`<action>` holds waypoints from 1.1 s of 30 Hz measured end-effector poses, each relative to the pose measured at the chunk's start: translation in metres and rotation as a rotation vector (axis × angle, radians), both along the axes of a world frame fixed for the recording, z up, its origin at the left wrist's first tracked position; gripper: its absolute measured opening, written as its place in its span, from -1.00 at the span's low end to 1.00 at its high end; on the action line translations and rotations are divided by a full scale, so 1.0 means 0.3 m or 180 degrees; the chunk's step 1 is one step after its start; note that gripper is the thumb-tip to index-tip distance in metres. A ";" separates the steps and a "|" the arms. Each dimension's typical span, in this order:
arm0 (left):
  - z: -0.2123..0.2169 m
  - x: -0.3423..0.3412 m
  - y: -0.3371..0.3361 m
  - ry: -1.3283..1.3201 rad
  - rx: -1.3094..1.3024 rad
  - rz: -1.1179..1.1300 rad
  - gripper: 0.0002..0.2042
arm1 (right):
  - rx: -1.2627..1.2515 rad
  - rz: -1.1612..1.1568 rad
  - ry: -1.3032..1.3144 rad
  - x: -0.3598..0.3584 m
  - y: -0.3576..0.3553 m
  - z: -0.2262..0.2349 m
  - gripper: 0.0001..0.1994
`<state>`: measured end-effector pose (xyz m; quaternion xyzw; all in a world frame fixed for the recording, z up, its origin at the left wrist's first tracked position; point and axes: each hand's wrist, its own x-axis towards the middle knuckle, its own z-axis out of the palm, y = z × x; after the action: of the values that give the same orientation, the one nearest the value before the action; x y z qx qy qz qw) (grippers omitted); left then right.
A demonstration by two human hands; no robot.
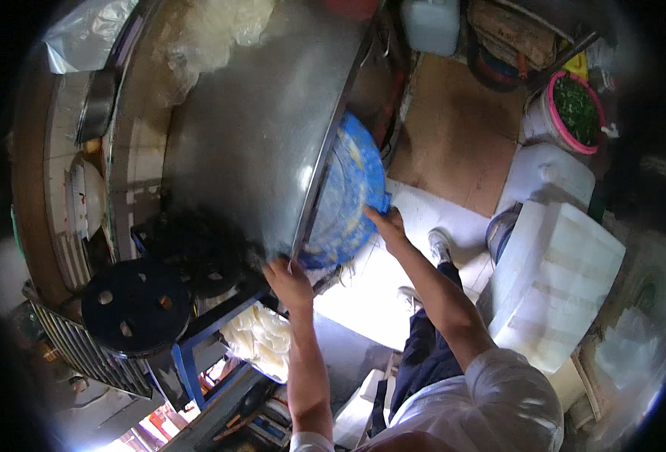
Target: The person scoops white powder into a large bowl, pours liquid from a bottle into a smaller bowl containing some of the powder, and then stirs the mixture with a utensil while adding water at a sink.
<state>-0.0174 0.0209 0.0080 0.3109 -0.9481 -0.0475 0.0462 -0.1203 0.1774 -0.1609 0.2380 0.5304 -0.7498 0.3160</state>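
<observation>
A big round steel basin [257, 120] sits on a blue metal stand and steam rises from it. My left hand [289, 280] grips the basin's near rim. My right hand [386, 224] holds the edge of a blue plastic sieve basket [348, 192], which is tilted against the basin's right rim. Pale strips cling to the inside of the basket.
A black round burner plate [133, 305] sits left of my left hand. Pale noodle-like sheets [261, 339] lie in a tray below it. A white foam box [559, 279] stands at the right, a pink-rimmed tub of chopped greens [577, 109] further back, and a white jug [431, 26] at top.
</observation>
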 end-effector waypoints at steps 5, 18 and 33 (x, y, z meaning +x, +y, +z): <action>-0.267 0.329 0.162 0.0558 0.1663 0.0359 -0.76 | 0.0740 0.0027 -0.0093 0.047 0.208 -0.096 -0.34; -0.413 0.205 -0.111 0.1832 0.4432 0.2613 -0.55 | 0.0656 -0.0690 -0.0394 0.260 0.456 -0.124 -0.31; -0.736 0.321 0.058 0.1454 0.4826 0.0852 -0.65 | 0.1237 -0.2283 -0.0120 0.662 0.647 -0.467 -0.39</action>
<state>0.0790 0.0383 -0.2128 0.3513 -0.5796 -0.7350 0.0207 0.0783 0.3716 -0.3010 0.4769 0.5397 -0.6938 -0.0067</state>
